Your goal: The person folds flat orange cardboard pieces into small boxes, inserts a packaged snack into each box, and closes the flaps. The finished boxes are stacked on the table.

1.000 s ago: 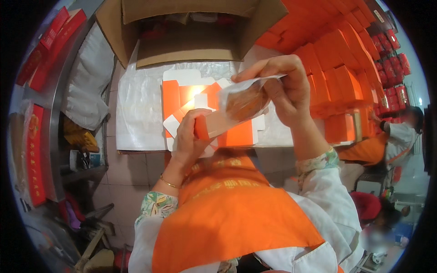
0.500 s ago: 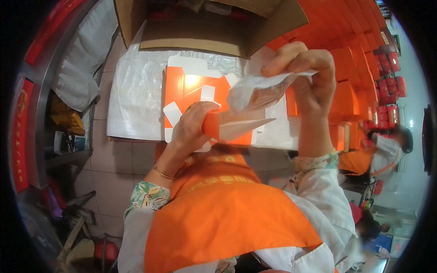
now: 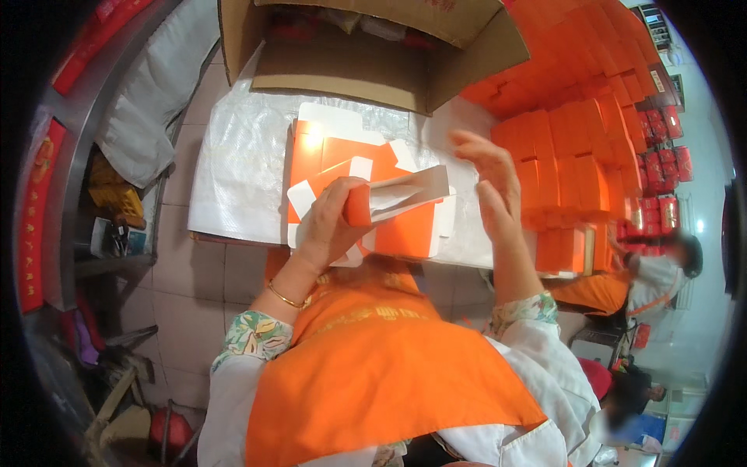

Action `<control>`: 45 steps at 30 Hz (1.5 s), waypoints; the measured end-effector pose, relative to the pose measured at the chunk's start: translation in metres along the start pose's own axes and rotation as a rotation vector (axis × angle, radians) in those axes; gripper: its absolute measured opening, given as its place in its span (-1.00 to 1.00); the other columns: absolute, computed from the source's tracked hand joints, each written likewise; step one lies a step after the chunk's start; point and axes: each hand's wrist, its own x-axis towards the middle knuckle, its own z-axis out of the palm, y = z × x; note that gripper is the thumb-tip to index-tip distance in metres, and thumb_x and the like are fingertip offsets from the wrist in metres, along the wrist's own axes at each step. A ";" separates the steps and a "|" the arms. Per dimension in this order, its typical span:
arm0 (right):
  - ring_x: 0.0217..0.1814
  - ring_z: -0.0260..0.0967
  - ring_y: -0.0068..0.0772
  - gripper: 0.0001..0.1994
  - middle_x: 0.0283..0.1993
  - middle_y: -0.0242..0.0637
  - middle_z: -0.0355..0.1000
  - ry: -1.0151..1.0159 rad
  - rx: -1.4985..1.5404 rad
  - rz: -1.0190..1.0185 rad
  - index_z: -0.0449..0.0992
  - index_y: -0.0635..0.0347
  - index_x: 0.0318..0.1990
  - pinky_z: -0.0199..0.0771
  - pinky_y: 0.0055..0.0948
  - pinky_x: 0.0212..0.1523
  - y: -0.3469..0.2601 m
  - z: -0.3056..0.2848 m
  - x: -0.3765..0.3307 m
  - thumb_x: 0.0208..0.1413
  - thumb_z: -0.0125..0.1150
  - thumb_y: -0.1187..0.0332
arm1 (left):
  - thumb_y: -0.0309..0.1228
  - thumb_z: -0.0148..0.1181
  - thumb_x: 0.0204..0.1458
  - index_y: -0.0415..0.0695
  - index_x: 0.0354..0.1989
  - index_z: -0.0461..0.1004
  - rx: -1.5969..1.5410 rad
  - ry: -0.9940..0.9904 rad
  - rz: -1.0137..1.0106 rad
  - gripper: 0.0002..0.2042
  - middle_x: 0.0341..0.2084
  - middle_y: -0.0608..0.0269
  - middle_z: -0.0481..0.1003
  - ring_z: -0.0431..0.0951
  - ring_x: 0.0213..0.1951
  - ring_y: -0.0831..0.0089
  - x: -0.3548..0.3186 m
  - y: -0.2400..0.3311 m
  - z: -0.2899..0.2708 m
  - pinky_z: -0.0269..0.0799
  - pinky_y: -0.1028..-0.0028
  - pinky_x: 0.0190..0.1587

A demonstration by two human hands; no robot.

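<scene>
Yellow characters [image 3: 387, 313] on orange apron [image 3: 393, 389], red banner [image 3: 43, 222]

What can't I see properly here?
In the head view:
What's deep inside the small orange box: hidden by its own panels.
Its left end: covered by the left hand.
The rest of the brown carton: cut off by the top edge.
What the co-worker touches: too small, blurred.

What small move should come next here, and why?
Probably bring the right hand to the small orange carton and fold in its open end: the left hand holds the carton, that end faces right, and the right hand looks empty.
</scene>
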 end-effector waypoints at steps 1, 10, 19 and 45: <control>0.34 0.20 -0.23 -0.63 0.29 -0.10 0.28 0.168 0.015 0.062 0.34 0.23 0.12 0.18 -0.21 0.30 0.008 0.005 -0.011 0.16 0.05 0.38 | -0.46 0.52 -0.21 -0.18 -0.07 0.37 -0.013 0.065 0.012 -0.49 -0.23 0.14 0.50 0.55 -0.22 0.30 -0.001 0.004 0.002 0.48 0.44 -0.15; 0.26 0.19 -0.35 -0.22 0.24 -0.12 0.19 0.227 0.197 0.403 0.02 0.30 0.33 0.25 -0.28 0.25 0.033 0.102 -0.051 0.00 0.34 0.38 | -0.52 0.36 -0.21 -0.23 0.20 0.20 0.196 0.229 0.311 -0.29 0.18 -0.03 0.26 0.27 0.21 0.02 0.006 0.021 0.044 0.20 0.18 0.24; 0.19 0.27 -0.42 -0.35 0.17 -0.26 0.28 0.223 0.413 0.331 0.08 0.24 0.31 0.32 -0.38 0.18 0.082 0.053 -0.028 0.10 0.25 0.40 | -0.31 0.16 0.14 -0.18 0.34 0.11 -0.002 0.262 0.131 -0.39 0.16 0.02 0.31 0.31 0.21 0.14 0.031 0.013 0.006 0.15 0.18 0.29; 0.26 0.23 -0.21 -0.51 0.21 -0.10 0.28 0.491 0.095 -0.205 0.36 0.24 0.19 0.18 -0.28 0.28 0.067 0.105 -0.029 0.33 -0.03 0.02 | 0.07 -0.33 0.33 -0.26 0.08 0.31 -0.151 0.331 0.155 -0.42 0.00 0.06 0.39 0.39 0.08 0.25 0.044 0.005 0.019 0.25 0.35 0.16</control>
